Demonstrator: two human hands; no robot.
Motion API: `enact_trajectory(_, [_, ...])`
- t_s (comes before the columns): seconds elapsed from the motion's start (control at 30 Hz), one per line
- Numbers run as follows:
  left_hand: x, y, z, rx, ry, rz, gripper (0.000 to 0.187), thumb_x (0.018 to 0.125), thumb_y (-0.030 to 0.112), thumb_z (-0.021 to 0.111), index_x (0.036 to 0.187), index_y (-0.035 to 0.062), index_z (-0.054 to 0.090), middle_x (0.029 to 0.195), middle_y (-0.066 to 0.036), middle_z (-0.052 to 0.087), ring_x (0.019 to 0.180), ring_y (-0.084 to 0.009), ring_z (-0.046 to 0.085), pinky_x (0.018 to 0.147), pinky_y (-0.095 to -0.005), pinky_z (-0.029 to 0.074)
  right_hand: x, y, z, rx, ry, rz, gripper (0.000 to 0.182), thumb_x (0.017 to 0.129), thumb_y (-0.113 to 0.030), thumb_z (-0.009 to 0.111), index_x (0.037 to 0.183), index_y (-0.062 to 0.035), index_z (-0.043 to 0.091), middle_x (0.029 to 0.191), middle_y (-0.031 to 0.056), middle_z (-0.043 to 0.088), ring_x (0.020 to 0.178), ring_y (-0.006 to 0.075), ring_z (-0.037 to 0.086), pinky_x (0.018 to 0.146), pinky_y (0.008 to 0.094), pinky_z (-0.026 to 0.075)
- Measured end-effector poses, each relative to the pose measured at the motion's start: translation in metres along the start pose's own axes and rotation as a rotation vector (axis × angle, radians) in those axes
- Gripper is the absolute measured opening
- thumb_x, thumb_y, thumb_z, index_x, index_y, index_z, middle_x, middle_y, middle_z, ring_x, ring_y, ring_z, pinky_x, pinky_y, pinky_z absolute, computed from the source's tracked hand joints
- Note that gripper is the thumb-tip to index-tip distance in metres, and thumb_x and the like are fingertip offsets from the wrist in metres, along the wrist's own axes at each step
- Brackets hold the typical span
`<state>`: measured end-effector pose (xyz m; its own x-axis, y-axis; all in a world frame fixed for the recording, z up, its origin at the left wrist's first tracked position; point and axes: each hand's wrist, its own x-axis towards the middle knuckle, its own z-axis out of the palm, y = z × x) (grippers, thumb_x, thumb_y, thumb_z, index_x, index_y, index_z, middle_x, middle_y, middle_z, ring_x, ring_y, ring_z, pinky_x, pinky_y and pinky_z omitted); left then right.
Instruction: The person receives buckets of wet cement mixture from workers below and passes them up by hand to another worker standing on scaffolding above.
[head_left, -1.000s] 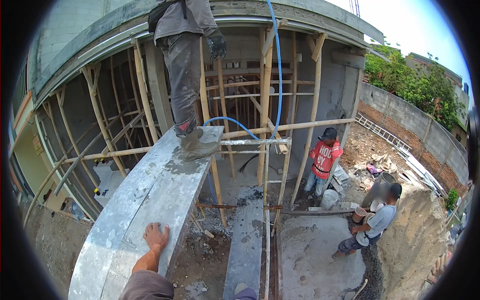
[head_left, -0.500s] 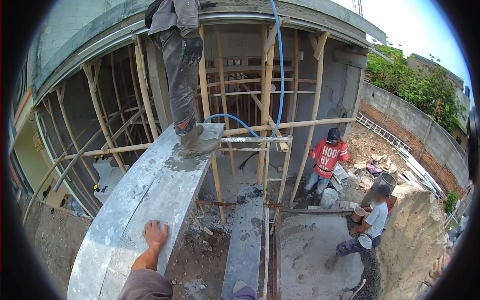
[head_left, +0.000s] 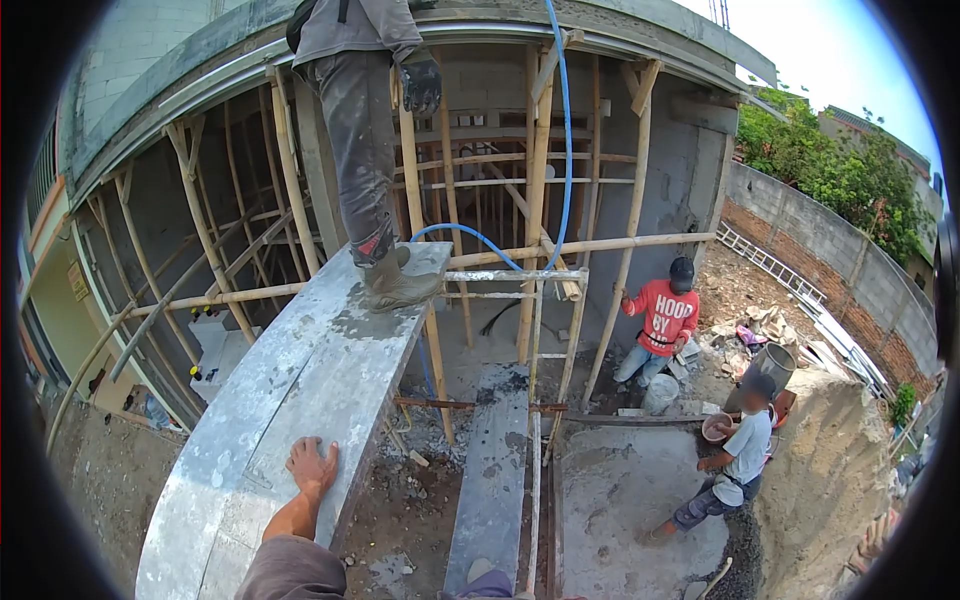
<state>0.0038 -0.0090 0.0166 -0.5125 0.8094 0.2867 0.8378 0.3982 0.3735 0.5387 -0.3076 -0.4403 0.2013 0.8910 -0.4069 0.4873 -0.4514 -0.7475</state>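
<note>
My left hand [head_left: 313,466] lies palm down on a wide grey metal scaffold platform [head_left: 240,440], fingers spread, holding nothing. The platform has wet, cement-stained patches and slopes away from me. On its far end a co-worker in rubber boots [head_left: 390,285] stands, a dark glove [head_left: 421,83] hanging at their side. My right hand is out of view. Below, my foot [head_left: 480,572] shows at the near end of a lower, narrower metal plank [head_left: 487,470].
Bamboo poles [head_left: 625,240] and a white metal scaffold frame [head_left: 535,430] stand ahead. A blue hose [head_left: 565,150] hangs across them. Down right, a person in a red shirt [head_left: 662,315] kneels; another in a light shirt [head_left: 748,445] holds a bucket [head_left: 716,428] by wet concrete [head_left: 640,490].
The person in red has lowered a hand from their head. The bucket by the light-shirted person has tilted. My left hand stays in place on the platform.
</note>
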Motion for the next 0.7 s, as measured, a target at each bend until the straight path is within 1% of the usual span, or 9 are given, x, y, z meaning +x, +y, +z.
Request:
enact_trajectory(0.1, [-0.001,0.000,0.000,0.001,0.005,0.005,0.048,0.085,0.048,0.060,0.116,0.0113,0.059,0.129,-0.013,0.050,0.127,-0.0282,0.040,0.105,-0.0469,0.026,-0.001,0.006,0.004,-0.029,-0.001,-0.034,0.028,0.091,-0.020,0.046,0.081,-0.0014,0.065,0.077,0.0180,0.064,0.070,0.0300,0.058,0.064,0.0450,0.047])
enact_trajectory(0.17, [0.000,0.000,-0.001,0.003,0.005,0.009,0.048,0.085,0.048,0.060,0.116,0.0113,0.059,0.129,-0.013,0.050,0.127,-0.0284,0.040,0.104,-0.0470,0.027,-0.005,-0.002,0.002,-0.049,0.001,-0.055,0.028,0.091,-0.020,0.046,0.081,-0.0014,0.065,0.076,0.0180,0.064,0.069,0.0301,0.058,0.064,0.0451,0.047])
enact_trajectory(0.3, [-0.001,0.000,-0.002,0.007,-0.003,0.012,0.048,0.085,0.048,0.059,0.116,0.0113,0.059,0.129,-0.013,0.050,0.127,-0.0288,0.040,0.104,-0.0471,0.027,-0.019,-0.030,-0.011,0.242,0.008,0.104,0.027,0.091,-0.020,0.046,0.082,-0.0018,0.064,0.077,0.0179,0.063,0.071,0.0302,0.058,0.066,0.0445,0.047])
enact_trajectory(0.4, [0.000,0.000,0.000,0.011,-0.010,0.007,0.047,0.086,0.047,0.059,0.116,0.0113,0.059,0.129,-0.013,0.050,0.127,-0.0291,0.040,0.103,-0.0476,0.027,0.012,0.039,0.022,-0.266,0.056,-0.233,0.031,0.092,-0.024,0.046,0.085,-0.0005,0.065,0.080,0.0164,0.063,0.074,0.0269,0.057,0.069,0.0436,0.047])
enact_trajectory(0.5, [0.000,-0.001,0.001,0.010,-0.004,0.014,0.047,0.086,0.047,0.059,0.116,0.0111,0.059,0.129,-0.013,0.050,0.127,-0.0294,0.040,0.103,-0.0482,0.027,-0.007,-0.005,0.005,0.247,0.096,0.128,0.035,0.095,-0.027,0.045,0.088,-0.0007,0.066,0.082,0.0161,0.063,0.076,0.0257,0.056,0.071,0.0435,0.047])
enact_trajectory(0.7, [0.002,-0.005,0.006,0.006,0.018,0.029,0.045,0.086,0.046,0.060,0.114,0.0112,0.059,0.128,-0.013,0.050,0.127,-0.0302,0.040,0.102,-0.0487,0.027,0.005,0.018,0.015,0.108,0.071,0.039,0.036,0.096,-0.029,0.044,0.089,-0.0009,0.065,0.080,0.0141,0.062,0.078,0.0235,0.055,0.072,0.0420,0.047])
